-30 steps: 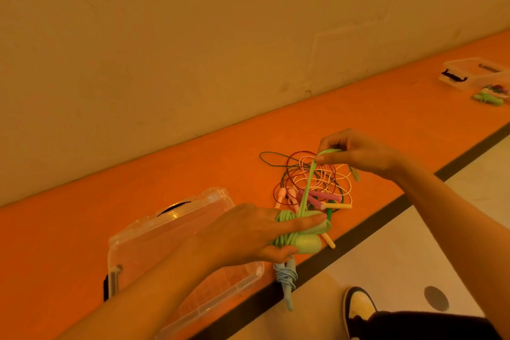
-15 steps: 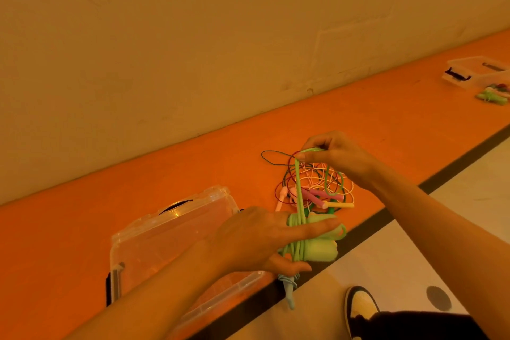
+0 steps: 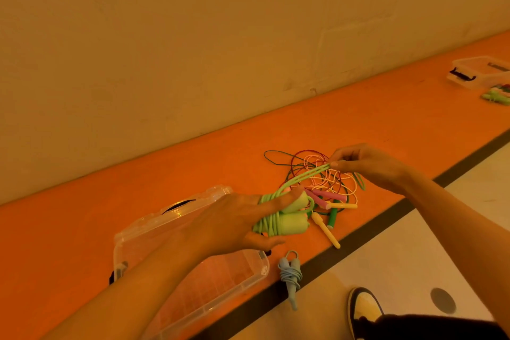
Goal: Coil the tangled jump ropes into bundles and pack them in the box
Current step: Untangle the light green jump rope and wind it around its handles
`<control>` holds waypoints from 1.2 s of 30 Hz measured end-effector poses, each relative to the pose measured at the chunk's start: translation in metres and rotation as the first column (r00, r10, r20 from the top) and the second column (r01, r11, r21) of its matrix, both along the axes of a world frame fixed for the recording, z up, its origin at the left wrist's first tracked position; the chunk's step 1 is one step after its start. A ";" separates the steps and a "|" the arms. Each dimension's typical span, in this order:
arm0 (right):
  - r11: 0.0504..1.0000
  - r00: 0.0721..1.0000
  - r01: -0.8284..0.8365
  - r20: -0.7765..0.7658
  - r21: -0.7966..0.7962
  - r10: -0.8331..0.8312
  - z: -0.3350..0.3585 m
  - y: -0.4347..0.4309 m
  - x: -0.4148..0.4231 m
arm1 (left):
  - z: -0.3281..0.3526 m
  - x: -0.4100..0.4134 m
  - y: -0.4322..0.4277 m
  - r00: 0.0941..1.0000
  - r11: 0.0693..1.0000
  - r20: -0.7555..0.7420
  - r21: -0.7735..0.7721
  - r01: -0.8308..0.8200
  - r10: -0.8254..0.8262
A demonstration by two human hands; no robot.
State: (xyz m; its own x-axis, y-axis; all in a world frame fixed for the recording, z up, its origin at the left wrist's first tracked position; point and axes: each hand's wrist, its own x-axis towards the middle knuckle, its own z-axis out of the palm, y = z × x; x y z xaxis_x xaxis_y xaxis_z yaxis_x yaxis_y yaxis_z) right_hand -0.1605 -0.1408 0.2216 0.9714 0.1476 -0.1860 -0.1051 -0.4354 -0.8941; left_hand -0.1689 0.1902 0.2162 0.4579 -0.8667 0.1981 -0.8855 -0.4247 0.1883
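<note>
Fingers of left hand (image 3: pixel 234 225) grip 1 green rope coil (image 3: pixel 288 223); right hand's (image 3: pixel 371 168) pinch its 2 strands (image 3: pixel 311 174).

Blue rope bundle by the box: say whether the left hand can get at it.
Probably not yet: the blue rope bundle lies uncovered near the left hand, but that hand holds the green rope coil.

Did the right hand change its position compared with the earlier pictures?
Yes. The right hand, pinching the green rope, went left across the tangled ropes, then back right, toward their right side.
</note>
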 end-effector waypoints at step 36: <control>0.989 0.994 0.084 -0.083 0.123 -0.074 -0.047 0.030 0.002 | -0.004 -0.007 0.010 0.891 0.879 -0.444 -0.381 -0.288 0.100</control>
State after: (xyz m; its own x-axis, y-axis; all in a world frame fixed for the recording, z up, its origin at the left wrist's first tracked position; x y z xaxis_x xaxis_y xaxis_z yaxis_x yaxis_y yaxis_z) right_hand -0.1585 -0.1113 0.1746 0.9642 0.0979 -0.2466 -0.2065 -0.3071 -0.9290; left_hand -0.1762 0.2004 0.2123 0.7274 -0.6231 0.2875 -0.5998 -0.3738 0.7074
